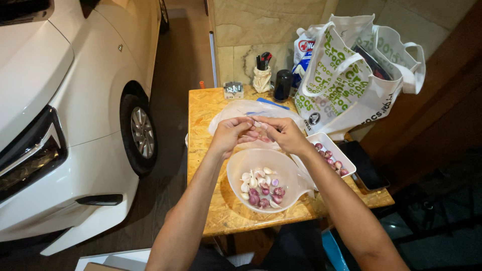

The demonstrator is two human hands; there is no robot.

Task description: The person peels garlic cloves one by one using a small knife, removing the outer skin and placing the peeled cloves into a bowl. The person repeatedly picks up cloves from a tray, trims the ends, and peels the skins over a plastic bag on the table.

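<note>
Both hands meet above the middle of a small wooden tabletop (211,211), fingertips pinched together around one small pale piece, a clove (258,125) as far as I can make out, though it is too tiny and too covered by fingers to be sure. The left hand (232,133) comes in from the left with its fingers curled and closed on the piece, and the right hand (283,133) mirrors it from the other side, thumb and forefinger nipping the same spot. Directly below the hands, nearer the person, stands a translucent plastic bowl (241,170) with a spout, holding a small heap of peeled white cloves and purple-red shallots at its bottom. Just to the right of the bowl, touching or nearly touching its rim, sits a white rectangular tray (321,138) with more reddish shallots lined up in it. A thin plastic bag (236,108) lies flat on the tabletop behind the hands. At the far edge stand a dark cylindrical container (282,84), a small holder of pens (262,75) and a little metal object (233,90). A large white tote bag (351,85) with green lettering slumps over the far right corner. A dark phone (364,168) lies at the right edge beside the tray. To the left, well apart from the tabletop, is a parked white car (75,100).
</note>
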